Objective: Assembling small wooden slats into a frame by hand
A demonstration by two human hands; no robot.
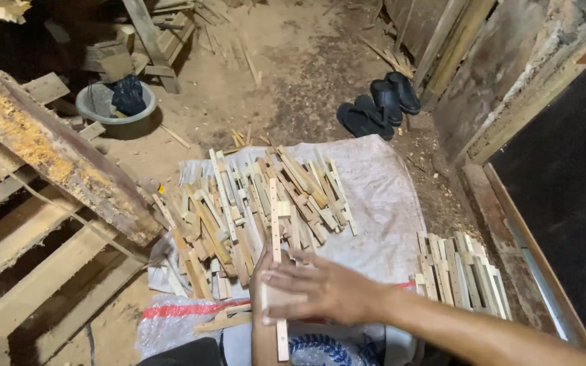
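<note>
My left hand (263, 274) comes up from the bottom edge and holds a long thin wooden slat (275, 217) upright along its palm. My right hand (323, 290) reaches in from the lower right. Its stretched fingers lie across the slat and my left hand, pressing the slat between both hands. Much of my left hand is hidden under the right one. Just beyond the hands a loose pile of similar slats (239, 203) lies on a white woven sheet (381, 196).
A neat stack of slats (462, 274) sits at the right of the sheet. A wooden pallet (42, 264) and a rough beam (49, 149) fill the left. On the dirt floor behind are a grey basin (113, 112) and dark sandals (378, 105).
</note>
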